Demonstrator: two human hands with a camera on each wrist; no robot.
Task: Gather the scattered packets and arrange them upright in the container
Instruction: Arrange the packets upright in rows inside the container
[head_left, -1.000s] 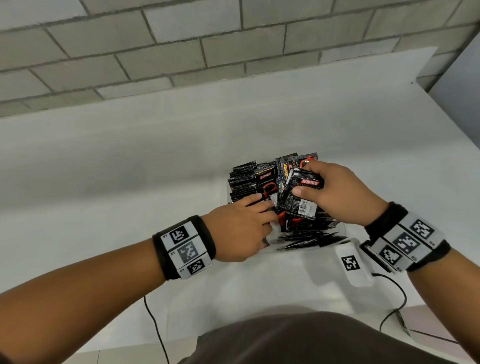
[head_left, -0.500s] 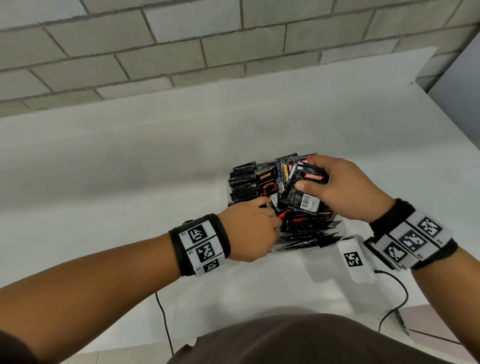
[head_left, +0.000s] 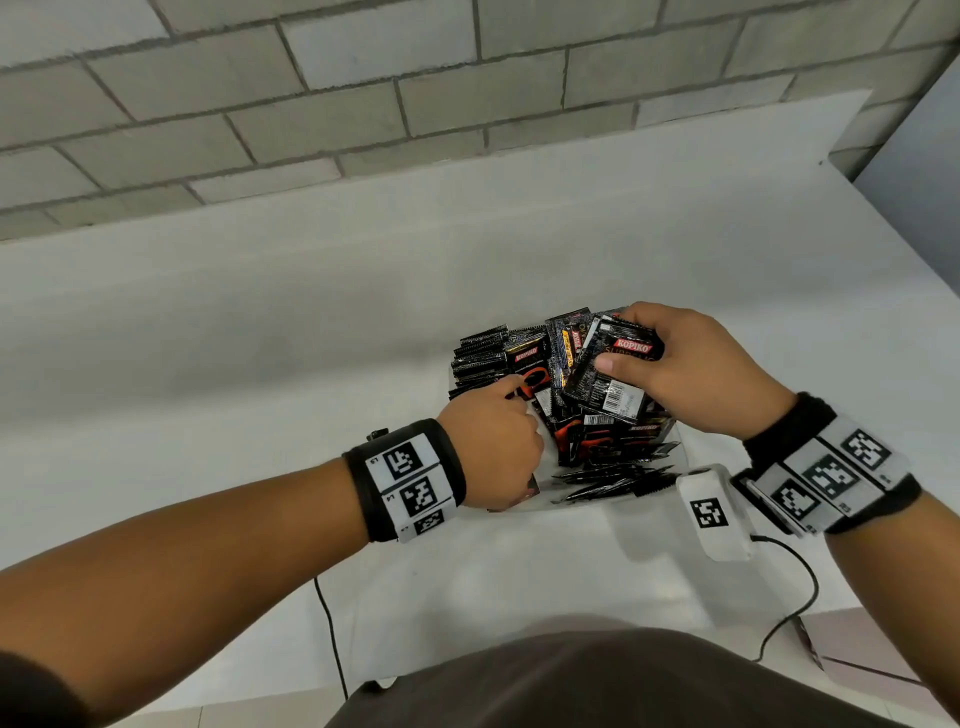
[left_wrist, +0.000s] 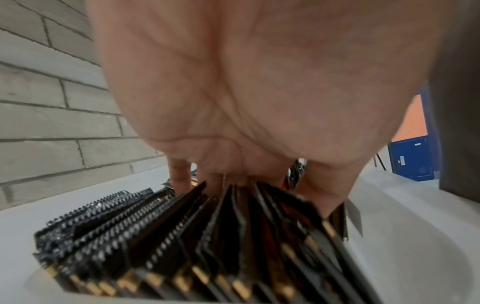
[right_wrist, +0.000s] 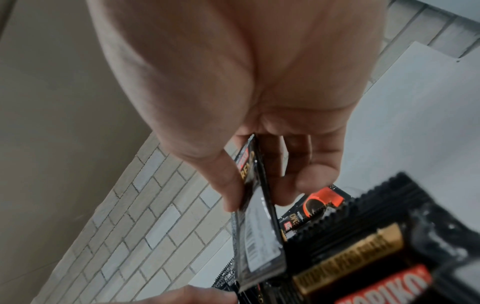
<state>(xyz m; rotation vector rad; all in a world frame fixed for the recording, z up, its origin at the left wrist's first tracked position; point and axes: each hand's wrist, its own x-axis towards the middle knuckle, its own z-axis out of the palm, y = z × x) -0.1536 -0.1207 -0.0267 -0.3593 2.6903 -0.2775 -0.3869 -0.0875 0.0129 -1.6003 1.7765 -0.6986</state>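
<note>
A white table (head_left: 363, 322) is carrying a clear container (head_left: 684, 447) packed with black packets (head_left: 480, 353), most standing on edge in rows, some lying loose at its near side. The left hand (head_left: 493, 447) is reaching down among them, fingers (left_wrist: 179, 176) pushed between packets. The right hand (head_left: 691, 369) is pinching one packet (head_left: 608, 374) above the container, thumb against fingers.

White table (head_left: 311, 322) against brick wall, clear container (head_left: 681, 441) of packets (head_left: 480, 353) on it
</note>
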